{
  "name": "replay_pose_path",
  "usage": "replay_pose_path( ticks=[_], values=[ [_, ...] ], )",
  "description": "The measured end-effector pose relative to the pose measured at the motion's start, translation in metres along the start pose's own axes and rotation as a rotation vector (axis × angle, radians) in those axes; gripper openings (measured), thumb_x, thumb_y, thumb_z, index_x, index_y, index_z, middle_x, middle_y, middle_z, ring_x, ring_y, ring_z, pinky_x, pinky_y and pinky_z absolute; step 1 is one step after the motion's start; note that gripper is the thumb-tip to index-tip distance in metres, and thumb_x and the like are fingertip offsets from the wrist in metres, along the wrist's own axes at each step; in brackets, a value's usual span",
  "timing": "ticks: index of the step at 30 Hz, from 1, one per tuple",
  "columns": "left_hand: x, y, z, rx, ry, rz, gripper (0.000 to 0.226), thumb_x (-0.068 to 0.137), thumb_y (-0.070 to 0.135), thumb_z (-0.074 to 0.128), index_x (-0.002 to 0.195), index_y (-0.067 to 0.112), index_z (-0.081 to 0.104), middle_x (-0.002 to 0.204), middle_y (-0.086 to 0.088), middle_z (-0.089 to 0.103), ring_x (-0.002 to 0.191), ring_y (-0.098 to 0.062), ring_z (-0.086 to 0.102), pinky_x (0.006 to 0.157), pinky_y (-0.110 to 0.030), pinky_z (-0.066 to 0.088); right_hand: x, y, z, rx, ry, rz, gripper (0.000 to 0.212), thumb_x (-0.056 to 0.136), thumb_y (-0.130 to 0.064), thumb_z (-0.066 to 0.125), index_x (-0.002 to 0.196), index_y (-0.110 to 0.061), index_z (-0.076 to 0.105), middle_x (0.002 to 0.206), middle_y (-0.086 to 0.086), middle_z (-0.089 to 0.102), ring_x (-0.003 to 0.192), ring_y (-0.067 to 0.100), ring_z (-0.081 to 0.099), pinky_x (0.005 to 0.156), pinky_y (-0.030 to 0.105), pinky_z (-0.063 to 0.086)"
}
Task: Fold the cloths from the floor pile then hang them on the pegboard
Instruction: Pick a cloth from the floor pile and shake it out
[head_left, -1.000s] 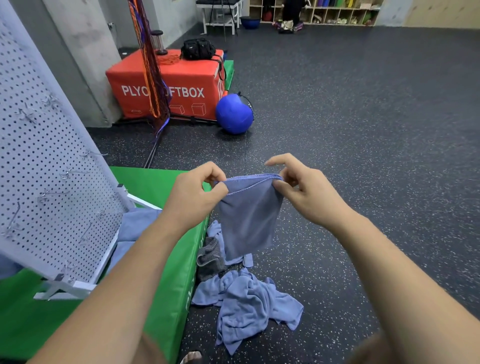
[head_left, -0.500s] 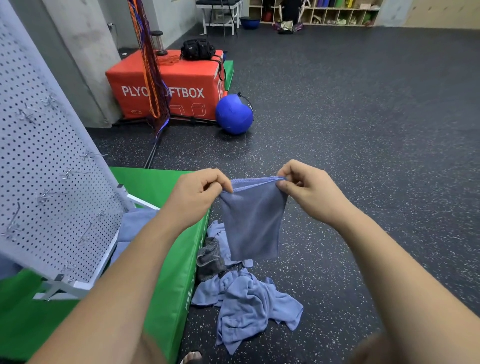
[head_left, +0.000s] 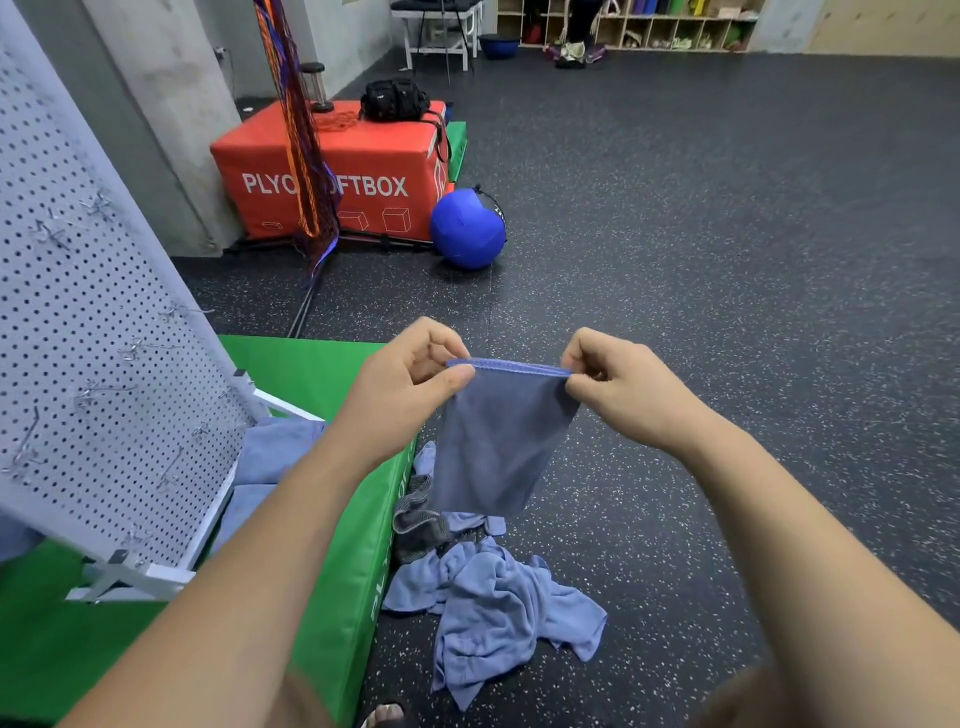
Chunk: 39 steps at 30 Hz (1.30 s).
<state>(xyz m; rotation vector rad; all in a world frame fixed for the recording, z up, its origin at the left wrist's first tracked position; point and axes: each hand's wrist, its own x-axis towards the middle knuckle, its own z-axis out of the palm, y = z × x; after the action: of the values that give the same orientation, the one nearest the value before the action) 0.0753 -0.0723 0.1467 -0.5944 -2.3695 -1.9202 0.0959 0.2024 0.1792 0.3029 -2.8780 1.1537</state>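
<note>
Blue-grey cloth (head_left: 501, 441) held in the air at mid-frame, above the dark speckled floor (head_left: 727, 260). Top hem stretched level between both hands; the rest hangs straight down, narrowing a little toward the lower edge.

Left hand (head_left: 400, 387) at the cloth's 9 o'clock corner: thumb and curled fingers (head_left: 447, 379) pinching the hem. Right hand (head_left: 618, 395) at the 3 o'clock corner: fingertips bunched and pinching the hem likewise. Both forearms reach in from the 6 o'clock edge of view.

At 6 o'clock of the held cloth, on the floor: floor pile (head_left: 498, 608) of crumpled light-blue cloths, with a darker grey cloth (head_left: 418, 519) at its 11 o'clock side, against the edge of a green mat (head_left: 322, 364).

Mat lies at 8 o'clock of the hands. On it stands the white pegboard (head_left: 98, 338), leaning, wire hooks (head_left: 135, 351) scattered over its face. Blue cloths (head_left: 275, 447) lie at the board's foot, near the 3 o'clock corner of its base.

Farther out, at 11 o'clock: red box (head_left: 332, 171) printed "PLYO SOFTBOX", black bag (head_left: 395, 98) on top, blue ball (head_left: 467, 228) touching its 4 o'clock corner. Orange-and-purple netting (head_left: 301, 156) hangs in front of the box. Cubby shelves (head_left: 623, 26) along the far wall at 12 o'clock.
</note>
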Motion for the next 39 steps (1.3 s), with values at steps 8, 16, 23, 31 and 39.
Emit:
replay_pose_path(
  ticks=[8, 16, 23, 31, 39],
  values=[
    [-0.006, -0.001, 0.021, 0.152, -0.173, 0.082, 0.009, 0.094, 0.022, 0.073, 0.1, 0.027, 0.068, 0.092, -0.007, 0.072, 0.084, -0.025, 0.066, 0.083, -0.045, 0.054, 0.0, -0.014, 0.033, 0.012, -0.216, -0.167, 0.042, 0.087, -0.043, 0.086, 0.122, -0.037, 0.063, 0.103, -0.014, 0.072, 0.097, 0.001, 0.067, 0.089, 0.022, 0.051],
    [-0.004, -0.007, 0.01, -0.027, -0.152, -0.085, 0.039, 0.086, 0.038, 0.083, 0.118, 0.034, 0.06, 0.104, -0.01, 0.074, 0.089, -0.02, 0.069, 0.082, -0.042, 0.053, 0.004, -0.023, 0.037, 0.074, -0.048, -0.248, 0.015, 0.097, -0.031, 0.077, 0.09, -0.023, 0.067, 0.074, -0.007, 0.064, 0.069, 0.005, 0.052, 0.067, 0.031, 0.045],
    [-0.007, -0.055, 0.023, 0.206, -0.443, -0.298, 0.031, 0.076, 0.023, 0.09, 0.104, 0.024, 0.077, 0.107, -0.002, 0.082, 0.092, -0.011, 0.07, 0.096, -0.051, 0.058, 0.003, -0.021, 0.01, 0.014, 0.127, -0.295, 0.011, 0.098, -0.032, 0.077, 0.096, -0.024, 0.07, 0.079, -0.006, 0.07, 0.074, 0.012, 0.062, 0.074, 0.032, 0.051],
    [0.0, -0.092, 0.013, 0.459, -0.443, -0.381, 0.019, 0.08, 0.035, 0.084, 0.088, 0.023, 0.071, 0.077, 0.001, 0.073, 0.067, -0.011, 0.056, 0.069, -0.038, 0.048, 0.002, 0.005, -0.025, 0.072, 0.358, -0.134, 0.012, 0.095, -0.034, 0.077, 0.092, -0.026, 0.069, 0.077, -0.004, 0.068, 0.072, 0.011, 0.059, 0.069, 0.026, 0.045],
    [0.001, -0.115, -0.005, 0.368, -0.288, -0.469, 0.009, 0.087, 0.025, 0.079, 0.091, 0.031, 0.074, 0.092, -0.008, 0.076, 0.078, -0.015, 0.062, 0.083, -0.04, 0.049, 0.002, 0.025, -0.044, 0.082, 0.512, -0.003, 0.015, 0.099, -0.041, 0.071, 0.095, -0.028, 0.065, 0.077, -0.002, 0.065, 0.064, 0.008, 0.053, 0.062, 0.028, 0.043]
  ],
)
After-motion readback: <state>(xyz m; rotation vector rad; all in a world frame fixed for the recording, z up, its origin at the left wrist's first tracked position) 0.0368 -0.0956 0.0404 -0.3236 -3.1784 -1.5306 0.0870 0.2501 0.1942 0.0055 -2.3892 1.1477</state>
